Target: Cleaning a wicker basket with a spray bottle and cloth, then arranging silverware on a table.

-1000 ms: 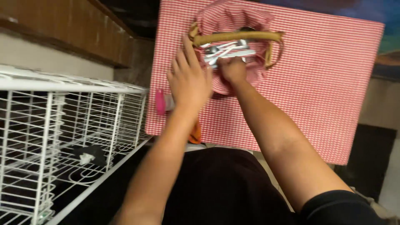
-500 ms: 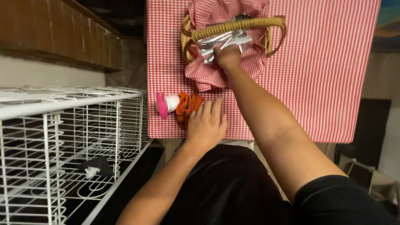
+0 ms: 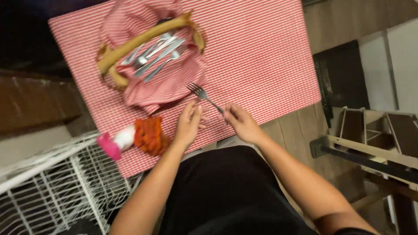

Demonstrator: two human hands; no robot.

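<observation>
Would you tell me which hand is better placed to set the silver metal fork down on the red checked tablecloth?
The right hand, I think: its fingers already pinch the silver metal fork by the handle above the red checked tablecloth. The left hand rests beside it.

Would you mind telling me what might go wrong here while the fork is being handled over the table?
The right hand pinches the fork only at its handle end, so it could slip or tip onto the checked tablecloth. Its tines point toward the basket of cutlery and might snag the cloth lining. The left hand rests close beside the orange bottle lying at the table edge, and a nudge might roll it off.
</observation>
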